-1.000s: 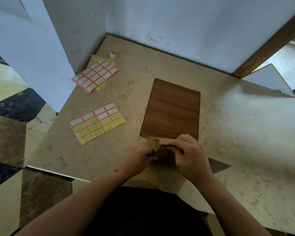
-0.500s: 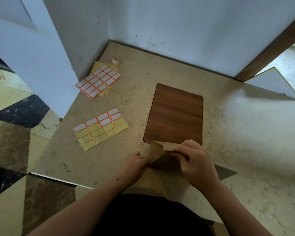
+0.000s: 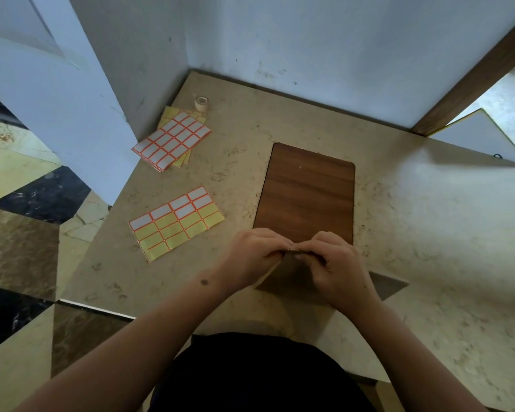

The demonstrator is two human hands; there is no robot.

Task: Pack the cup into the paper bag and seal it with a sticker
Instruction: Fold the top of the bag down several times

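Head view, left hand: the left hand (image 3: pixel 252 257) has its fingers (image 3: pixel 275 243) curled, pinching the top edge of the flat brown paper bag (image 3: pixel 286 278) from the left.
Head view, right hand: the right hand (image 3: pixel 338 266) pinches the same top edge from the right, fingers curled over it; the two hands nearly meet above the bag mouth.
Head view, bag: it lies at the near edge of the beige marble-patterned bench (image 3: pixel 428 233), against the near end of the dark wood-grain rectangular board (image 3: pixel 306 197); most of it is hidden under the hands.
Head view, cup: not visible; whether it is inside the bag cannot be told.
Head view, stickers: a yellow sheet of red-bordered white sticker labels (image 3: pixel 176 223), partly used, lies just left of the hands; a stack of fuller sheets (image 3: pixel 173 139) and a small roll of tape (image 3: pixel 202 102) sit further back near the wall.
Step in hand: judged to be folding or creasing the bag mouth shut, ahead of sealing.
Next move: likely one hand must hold the fold down while the other reaches left to peel a label from the near sheet and press it across the fold.
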